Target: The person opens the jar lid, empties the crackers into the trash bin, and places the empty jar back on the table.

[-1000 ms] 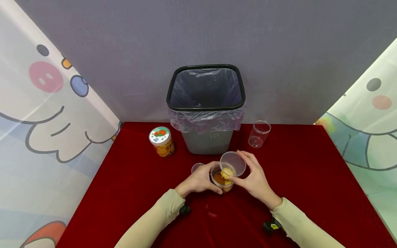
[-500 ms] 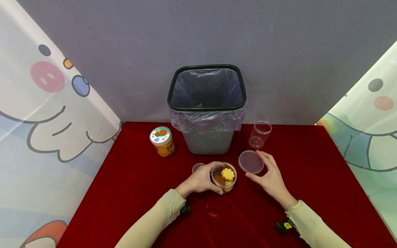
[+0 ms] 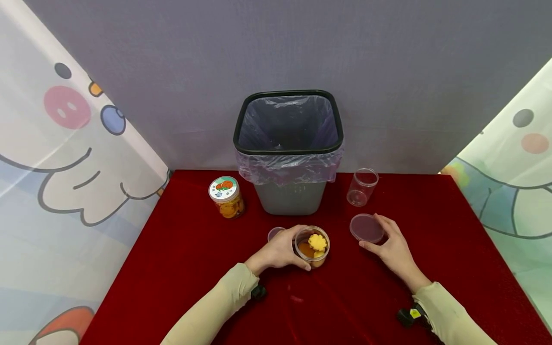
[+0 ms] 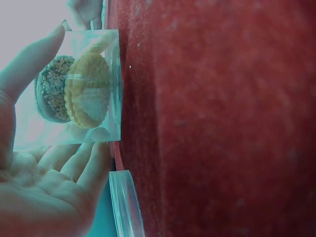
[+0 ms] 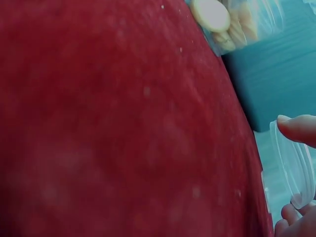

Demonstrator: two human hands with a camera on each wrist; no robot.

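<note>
My left hand (image 3: 280, 247) curls round the side of a clear plastic jar (image 3: 311, 261). Inside the jar, a yellow flower-shaped biscuit (image 3: 317, 242) lies near a brown one. The left wrist view shows a seed-covered biscuit (image 4: 53, 89) beside a yellow scalloped biscuit (image 4: 89, 90) through the wall. The jar's top is uncovered. To the right, my right hand (image 3: 394, 251) pinches a clear round lid (image 3: 366, 228) by its edge, thumb on the near side and fingers at the far side. A second clear lid (image 3: 274, 233) lies behind my left hand, partly covered by it.
A grey bin (image 3: 290, 197) with a purple liner stands at the back of the red table (image 3: 194, 287). Left of it is a lidded jar of biscuits (image 3: 227, 197). An open clear jar (image 3: 361, 188) with nothing in it stands to the right. A grey wall rises behind.
My right hand has carried the lid from over the jar to the right, uncovering the jar's opening and the yellow biscuit in it. My left hand has kept its grip and place.
</note>
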